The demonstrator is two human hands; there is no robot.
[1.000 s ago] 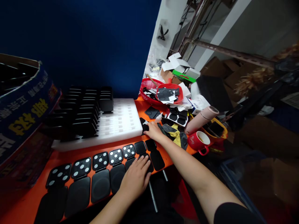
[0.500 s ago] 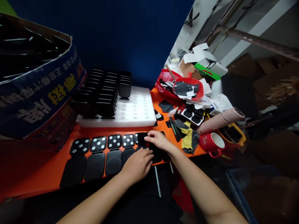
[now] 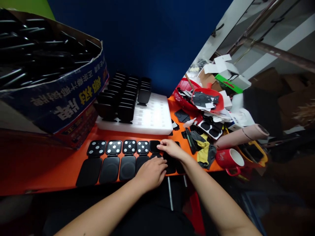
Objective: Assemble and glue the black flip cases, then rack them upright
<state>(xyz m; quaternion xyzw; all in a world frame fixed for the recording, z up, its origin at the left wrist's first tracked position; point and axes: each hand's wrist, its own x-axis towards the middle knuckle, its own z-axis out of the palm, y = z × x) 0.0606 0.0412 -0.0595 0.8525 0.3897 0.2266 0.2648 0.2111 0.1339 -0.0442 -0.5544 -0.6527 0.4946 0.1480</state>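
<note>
Black hinged units lie opened in a row along the orange table (image 3: 61, 170). Four upper plates, such as this dotted plate (image 3: 96, 148), carry white round dots; the fifth upper plate (image 3: 154, 146) is plain black. My right hand (image 3: 171, 149) touches the right edge of that fifth plate with thumb and fingertips pressed together. My left hand (image 3: 153, 173) lies palm down over the lower black pads, fingers stretched out and hiding part of them. Left of it, a lower pad (image 3: 109, 169) shows a faint round outline.
A large printed carton (image 3: 71, 88) full of black pieces stands at left. Behind the row, a white foam block (image 3: 154, 114) holds upright black units (image 3: 126, 105). To the right are red baskets (image 3: 182, 98), a glove (image 3: 203, 150) and a red mug (image 3: 225, 159).
The view has shifted, so the scene sits farther right. The fifth upper plate, which showed white dots beside a black piece, now appears covered in plain black. Both hands remain at the row.
</note>
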